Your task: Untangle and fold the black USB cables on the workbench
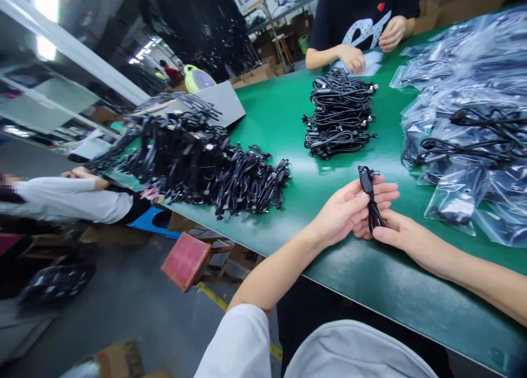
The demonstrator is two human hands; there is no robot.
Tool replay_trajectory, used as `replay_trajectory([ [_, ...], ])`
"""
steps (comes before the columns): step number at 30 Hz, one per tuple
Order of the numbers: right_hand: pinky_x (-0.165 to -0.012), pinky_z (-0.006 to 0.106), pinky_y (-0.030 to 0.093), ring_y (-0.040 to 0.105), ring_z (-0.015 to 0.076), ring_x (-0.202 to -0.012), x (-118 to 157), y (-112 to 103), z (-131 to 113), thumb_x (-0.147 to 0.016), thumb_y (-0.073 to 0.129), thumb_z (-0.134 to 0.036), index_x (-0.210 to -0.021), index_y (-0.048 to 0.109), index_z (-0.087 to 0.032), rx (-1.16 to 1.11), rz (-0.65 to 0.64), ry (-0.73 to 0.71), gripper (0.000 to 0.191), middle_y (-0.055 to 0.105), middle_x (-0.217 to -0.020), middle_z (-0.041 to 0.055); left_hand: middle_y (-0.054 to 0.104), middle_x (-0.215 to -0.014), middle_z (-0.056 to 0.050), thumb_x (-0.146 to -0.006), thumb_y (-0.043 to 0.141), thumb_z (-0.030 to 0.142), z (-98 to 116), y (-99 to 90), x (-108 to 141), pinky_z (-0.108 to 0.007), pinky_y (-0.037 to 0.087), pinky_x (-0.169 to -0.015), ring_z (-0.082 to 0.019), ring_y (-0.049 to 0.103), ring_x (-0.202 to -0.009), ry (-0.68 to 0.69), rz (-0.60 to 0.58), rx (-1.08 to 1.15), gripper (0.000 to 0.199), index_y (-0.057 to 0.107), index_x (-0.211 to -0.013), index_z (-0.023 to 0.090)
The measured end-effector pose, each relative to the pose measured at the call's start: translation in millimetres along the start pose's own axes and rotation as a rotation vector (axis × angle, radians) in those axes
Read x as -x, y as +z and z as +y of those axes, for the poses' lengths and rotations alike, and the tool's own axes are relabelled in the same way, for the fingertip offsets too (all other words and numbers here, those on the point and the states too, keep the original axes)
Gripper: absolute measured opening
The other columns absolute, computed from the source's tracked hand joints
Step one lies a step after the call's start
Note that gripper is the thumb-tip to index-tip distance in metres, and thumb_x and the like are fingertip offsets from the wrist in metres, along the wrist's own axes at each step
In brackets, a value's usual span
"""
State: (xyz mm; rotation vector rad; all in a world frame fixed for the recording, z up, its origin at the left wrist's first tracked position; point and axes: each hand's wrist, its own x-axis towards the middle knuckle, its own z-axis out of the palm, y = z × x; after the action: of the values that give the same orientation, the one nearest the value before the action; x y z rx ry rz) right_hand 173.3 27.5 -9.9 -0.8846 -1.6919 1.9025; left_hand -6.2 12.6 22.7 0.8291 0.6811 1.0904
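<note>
A folded black cable (369,194) lies across my fingers just above the table's near side, its plug end pointing up and away. My left hand (343,210) holds it with the thumb across the cable and the fingers stretched out beneath. My right hand (401,235) grips the lower loops, its thumb on top; its fingertips are partly hidden. Beyond them, a stack of bundled black cables (340,117) lies on the green table (275,111). To the right is a pile of clear plastic bags (457,194), with loose cable bundles (473,142) on top.
A long heap of black cables (185,158) covers the left of the table, beside a grey box (224,103). Across the table a person in a black shirt (362,15) handles white sheets. A red stool (187,260) stands on the floor; another person (78,196) is at far left.
</note>
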Motion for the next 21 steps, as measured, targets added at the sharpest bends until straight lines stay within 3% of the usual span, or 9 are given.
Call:
replay_trajectory([
  [3, -0.066, 0.033, 0.052, 0.061, 0.0185, -0.066, 5, -2, 0, -0.09, 0.058, -0.062, -0.092, 0.061, -0.022, 0.201, 0.102, 0.046, 0.039, 0.064, -0.072, 0.0004, 0.062, -0.145, -0.01, -0.085, 0.075, 0.034, -11, -1.2, -6, -0.043, 0.038, -0.119, -0.028, 0.053, -0.14, 0.0, 0.027, -0.064, 0.045, 0.066, -0.127, 0.023],
  [7, -0.057, 0.028, 0.04, 0.051, 0.0156, -0.061, 8, -7, 7, -0.093, 0.059, -0.057, -0.091, 0.063, -0.026, 0.579, 0.276, 0.025, 0.031, 0.055, -0.067, -0.0037, 0.07, -0.124, -0.006, -0.079, 0.079, 0.035, -12, -17.1, -1, -0.04, 0.045, -0.109, -0.024, 0.062, -0.123, 0.029, 0.238, -0.211, 0.044, 0.066, -0.12, 0.023],
  [13, -0.055, 0.029, 0.04, 0.052, 0.0164, -0.059, 11, -9, 19, -0.091, 0.061, -0.062, -0.088, 0.06, -0.027, 0.66, 0.28, 0.043, 0.035, 0.056, -0.065, -0.0037, 0.068, -0.09, 0.0, -0.07, 0.088, 0.032, -11, -20.3, -2, -0.032, 0.052, -0.086, -0.012, 0.064, -0.08, 0.083, 0.367, -0.121, 0.04, 0.06, -0.095, 0.02],
  [16, -0.055, 0.03, 0.041, 0.053, 0.0171, -0.059, 11, -8, 18, -0.092, 0.059, -0.063, -0.087, 0.058, -0.027, 0.678, 0.264, 0.05, 0.036, 0.056, -0.066, -0.0033, 0.067, -0.082, 0.001, -0.066, 0.091, 0.032, -10, -21.3, -3, -0.03, 0.051, -0.083, -0.01, 0.061, -0.073, 0.04, 0.359, -0.074, 0.04, 0.058, -0.085, 0.018],
  [21, -0.058, 0.03, 0.042, 0.053, 0.0171, -0.061, 9, -5, 11, -0.097, 0.049, -0.061, -0.087, 0.055, -0.026, 0.693, 0.224, 0.077, 0.037, 0.054, -0.068, -0.0034, 0.066, -0.086, 0.002, -0.068, 0.09, 0.029, -9, -22.6, -2, -0.026, 0.046, -0.087, -0.009, 0.06, -0.08, 0.053, 0.367, -0.054, 0.037, 0.061, -0.087, 0.016],
])
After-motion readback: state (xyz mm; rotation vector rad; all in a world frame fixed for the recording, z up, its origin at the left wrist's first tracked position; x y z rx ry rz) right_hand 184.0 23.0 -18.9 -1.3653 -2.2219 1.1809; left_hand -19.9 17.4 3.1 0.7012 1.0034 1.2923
